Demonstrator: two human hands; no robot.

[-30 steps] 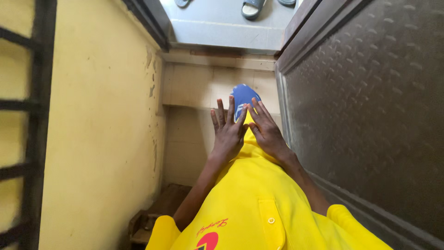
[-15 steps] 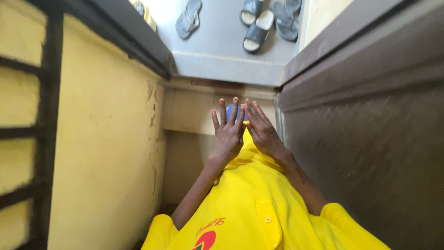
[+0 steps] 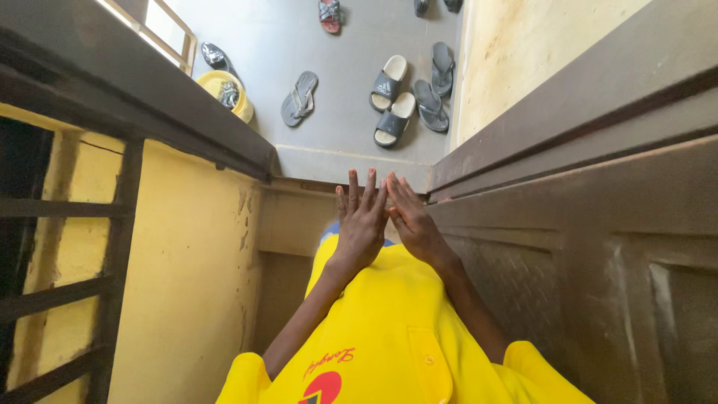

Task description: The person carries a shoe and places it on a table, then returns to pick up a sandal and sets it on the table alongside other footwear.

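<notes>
Hands held flat and open above a yellow shirt (image 3: pixel 389 329), gripping nothing: left hand (image 3: pixel 360 228) and right hand (image 3: pixel 413 223) side by side, fingers spread and fingertips almost touching. Nearest below them, a sliver of blue (image 3: pixel 329 233) beside the left wrist, too hidden to identify. Yellow wall (image 3: pixel 187 284) to the left, dark metal door (image 3: pixel 598 254) to the right. Beyond, on a grey floor (image 3: pixel 336 142), scattered sandals (image 3: pixel 393 97) and a yellow bowl (image 3: pixel 224 90).
</notes>
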